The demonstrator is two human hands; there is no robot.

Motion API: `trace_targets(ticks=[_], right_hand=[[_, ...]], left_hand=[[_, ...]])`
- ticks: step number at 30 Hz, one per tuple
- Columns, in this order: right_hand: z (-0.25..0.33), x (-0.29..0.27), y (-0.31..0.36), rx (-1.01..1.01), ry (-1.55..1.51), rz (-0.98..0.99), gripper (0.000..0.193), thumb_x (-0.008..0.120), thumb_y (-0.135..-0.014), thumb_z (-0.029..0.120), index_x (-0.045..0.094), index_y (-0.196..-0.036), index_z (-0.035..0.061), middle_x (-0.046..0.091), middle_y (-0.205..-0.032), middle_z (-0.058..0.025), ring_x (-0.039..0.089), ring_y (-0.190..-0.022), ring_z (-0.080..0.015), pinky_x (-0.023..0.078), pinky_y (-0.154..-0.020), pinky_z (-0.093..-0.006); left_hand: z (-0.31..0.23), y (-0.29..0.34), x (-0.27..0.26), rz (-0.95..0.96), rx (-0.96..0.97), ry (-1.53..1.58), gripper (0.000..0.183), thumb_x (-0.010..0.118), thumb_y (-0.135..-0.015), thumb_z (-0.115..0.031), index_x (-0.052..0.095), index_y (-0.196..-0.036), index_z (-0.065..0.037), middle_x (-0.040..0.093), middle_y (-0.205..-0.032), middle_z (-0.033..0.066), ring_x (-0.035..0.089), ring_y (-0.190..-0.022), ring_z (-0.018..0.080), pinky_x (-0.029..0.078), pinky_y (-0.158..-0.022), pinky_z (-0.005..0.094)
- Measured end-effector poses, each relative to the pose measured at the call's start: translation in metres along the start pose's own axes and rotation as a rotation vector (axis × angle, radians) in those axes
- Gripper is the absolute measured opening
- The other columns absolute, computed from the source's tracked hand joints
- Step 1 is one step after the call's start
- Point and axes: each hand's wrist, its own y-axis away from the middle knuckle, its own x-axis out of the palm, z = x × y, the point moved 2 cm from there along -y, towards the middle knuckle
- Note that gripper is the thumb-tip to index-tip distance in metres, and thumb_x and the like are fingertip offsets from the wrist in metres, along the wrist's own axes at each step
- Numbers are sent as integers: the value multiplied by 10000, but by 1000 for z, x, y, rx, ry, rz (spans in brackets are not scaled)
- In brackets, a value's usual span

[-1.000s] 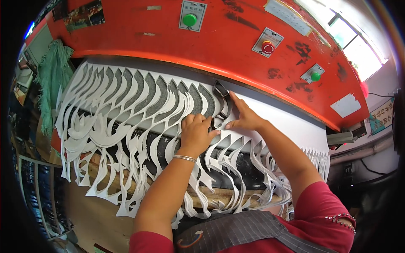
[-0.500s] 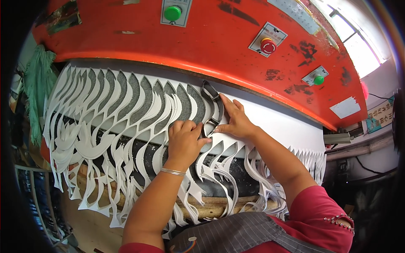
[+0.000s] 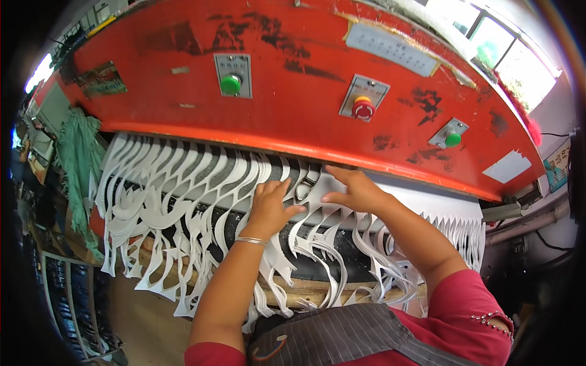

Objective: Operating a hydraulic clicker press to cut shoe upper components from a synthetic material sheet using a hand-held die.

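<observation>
A dark metal cutting die (image 3: 309, 181), narrow and curved, stands on a stack of white sheets (image 3: 421, 204). Its far end is hidden under the lower edge of the red machine head (image 3: 274, 119). To its left, my left hand (image 3: 270, 207) hovers with thumb and fingers apart, holding nothing. On the other side is my right hand (image 3: 357, 190), its index finger and thumb spread toward the die and also empty. Wavy white offcut strips (image 3: 183, 210) with leaf-shaped gaps hang over the front edge, left of the die and below it.
Across the machine's face sit a green button (image 3: 231, 84), a red stop button (image 3: 362, 108) and another green button (image 3: 452, 140). Green cloth (image 3: 79, 165) hangs at the left, above a metal rack (image 3: 73, 305). A wooden edge (image 3: 305, 293) runs before my apron.
Both hands have come off the cutting die, and their fingers have spread. My view has tilted upward, so the machine fills more of it, and the die's far end is now covered.
</observation>
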Motion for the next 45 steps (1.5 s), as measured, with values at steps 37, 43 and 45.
trace_targets(ticks=[37,43,45], right_hand=[[39,40,184,-213,387,198,509,552,-873,527,664,-1056,66,568,-1125,-128,585,-885,-351,447,-846,-430],[15,68,167,-284,457,441,580,547,-878,536,611,-1193,53,551,-1201,-158,585,-929,-359,460,-862,-421],[12,40,163,-395,336,612,611,536,-894,528,570,-1252,33,530,-1284,-204,567,-1068,-381,443,-930,-426]], left_hand=[[-134,117,-2,331,280,-320,402,561,-834,-385,717,-808,-15,661,-819,171,631,-861,298,350,-1046,428],[-96,126,27,335,323,-313,419,582,-789,-423,720,-772,-28,656,-775,166,637,-807,294,373,-1017,429],[-107,114,17,428,350,-312,434,576,-805,-453,722,-758,-48,655,-743,146,641,-798,283,377,-1009,455]])
